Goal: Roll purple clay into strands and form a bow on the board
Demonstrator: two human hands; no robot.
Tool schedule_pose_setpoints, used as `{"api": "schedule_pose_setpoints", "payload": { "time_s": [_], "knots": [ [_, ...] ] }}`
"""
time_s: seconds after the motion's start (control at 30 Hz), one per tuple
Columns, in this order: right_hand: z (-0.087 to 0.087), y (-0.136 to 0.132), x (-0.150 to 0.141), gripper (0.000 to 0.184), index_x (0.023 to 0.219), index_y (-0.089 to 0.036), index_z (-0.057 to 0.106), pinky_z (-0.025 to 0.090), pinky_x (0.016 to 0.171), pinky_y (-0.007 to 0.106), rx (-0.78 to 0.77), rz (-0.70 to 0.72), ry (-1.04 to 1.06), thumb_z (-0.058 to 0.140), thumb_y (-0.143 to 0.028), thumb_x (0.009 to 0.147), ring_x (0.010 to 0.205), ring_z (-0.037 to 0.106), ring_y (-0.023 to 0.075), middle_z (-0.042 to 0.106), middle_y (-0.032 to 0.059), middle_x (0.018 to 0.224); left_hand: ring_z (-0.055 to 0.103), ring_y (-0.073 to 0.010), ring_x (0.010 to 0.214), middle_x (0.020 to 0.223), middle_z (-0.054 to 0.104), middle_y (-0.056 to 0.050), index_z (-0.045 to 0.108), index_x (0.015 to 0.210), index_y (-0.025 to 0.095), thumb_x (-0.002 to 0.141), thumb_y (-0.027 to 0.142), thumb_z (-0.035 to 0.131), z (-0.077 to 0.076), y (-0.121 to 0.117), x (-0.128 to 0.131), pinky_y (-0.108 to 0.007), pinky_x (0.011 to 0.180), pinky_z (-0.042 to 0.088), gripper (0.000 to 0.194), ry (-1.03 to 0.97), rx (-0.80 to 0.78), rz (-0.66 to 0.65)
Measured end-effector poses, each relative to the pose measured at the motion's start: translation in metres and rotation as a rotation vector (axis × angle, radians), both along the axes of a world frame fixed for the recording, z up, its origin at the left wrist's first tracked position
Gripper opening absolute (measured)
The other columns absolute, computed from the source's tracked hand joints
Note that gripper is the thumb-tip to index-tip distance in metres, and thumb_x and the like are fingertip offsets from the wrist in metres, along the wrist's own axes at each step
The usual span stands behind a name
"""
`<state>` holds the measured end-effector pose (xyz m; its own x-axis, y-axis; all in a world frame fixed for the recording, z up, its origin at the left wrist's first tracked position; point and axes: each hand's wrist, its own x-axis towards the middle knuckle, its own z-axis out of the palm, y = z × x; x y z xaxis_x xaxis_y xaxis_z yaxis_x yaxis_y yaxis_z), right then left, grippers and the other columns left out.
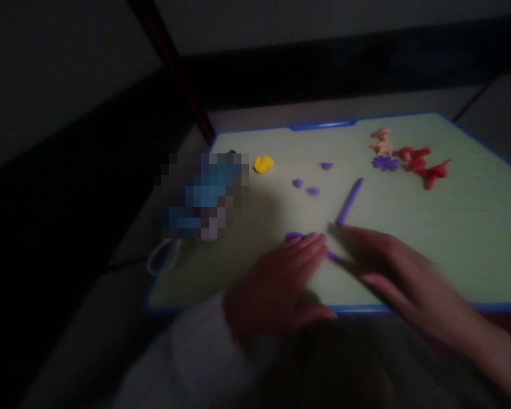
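My left hand point(276, 284) lies palm down on the board, fingers stretched out, over a purple strip of what looks like modelling clay point(294, 235). The strip's ends show on either side of the fingers; its middle is hidden. To the right, my right hand point(413, 278) is open, its thumb and forefinger apart. Its fingertips are close to the lower end of a straight purple clay stick point(350, 201); whether they touch it is too blurred to tell. Beyond the hands lie small purple lumps, one round point(297, 183), one flat point(313, 191) and one pointed point(327, 165).
The pale board point(464, 244) has a blue rim. A yellow clay piece point(264, 164) sits at its back left. Red shapes point(434, 173), a peach shape point(382, 143) and a purple frilled piece point(385, 163) lie back right. A pixelated blue item point(213, 184) covers the left edge.
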<state>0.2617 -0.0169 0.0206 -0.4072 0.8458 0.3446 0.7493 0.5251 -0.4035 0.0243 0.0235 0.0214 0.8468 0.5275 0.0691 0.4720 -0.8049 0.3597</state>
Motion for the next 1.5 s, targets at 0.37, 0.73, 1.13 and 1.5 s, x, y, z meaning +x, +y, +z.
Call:
{"api": "schedule_pose_setpoints", "payload": {
  "time_s": [0.37,0.73,1.13,1.5],
  "knots": [
    [-0.002,0.001,0.002,0.048,0.135,-0.018,0.040,0.050,0.094,0.045,-0.003,-0.010,0.007,0.047,-0.036,0.092,0.113,0.058,0.0268,0.060,0.0120,0.126,0.011,-0.0224,0.145,0.155,0.018,-0.012,0.026,0.143,0.009,0.082,0.070,0.037,-0.007,-0.013,0.010,-0.039,0.119,0.014,0.087,-0.010,-0.006,0.021],
    [-0.006,0.001,0.002,0.044,0.132,-0.019,0.044,0.052,0.089,0.045,-0.001,-0.049,0.018,0.046,-0.037,0.092,0.109,0.060,0.0273,0.060,0.0122,0.125,0.016,-0.0211,0.144,0.153,0.025,-0.010,0.028,0.143,0.011,0.083,0.067,0.041,-0.004,-0.012,0.014,-0.038,0.120,0.010,0.083,-0.080,-0.072,-0.067],
    [0.001,0.002,-0.008,0.016,0.083,-0.020,0.058,0.047,0.064,0.032,-0.145,-0.139,0.174,0.054,-0.035,0.089,0.070,0.057,0.0186,0.057,0.0052,0.080,0.059,-0.0257,0.111,0.115,0.065,-0.011,0.064,0.106,0.015,0.072,0.030,0.071,0.014,0.038,-0.024,-0.041,0.101,0.044,0.038,-0.462,-0.447,0.411],
    [-0.009,0.013,-0.020,0.014,0.082,-0.019,0.054,0.041,0.069,0.035,-0.191,-0.058,0.097,0.046,-0.026,0.092,0.077,0.053,0.0209,0.056,0.0059,0.082,0.064,-0.0175,0.094,0.099,0.069,-0.008,0.065,0.092,0.013,0.079,0.027,0.063,-0.010,0.059,-0.012,-0.031,0.085,0.050,0.019,-0.671,-0.660,0.369]
  ]
}}
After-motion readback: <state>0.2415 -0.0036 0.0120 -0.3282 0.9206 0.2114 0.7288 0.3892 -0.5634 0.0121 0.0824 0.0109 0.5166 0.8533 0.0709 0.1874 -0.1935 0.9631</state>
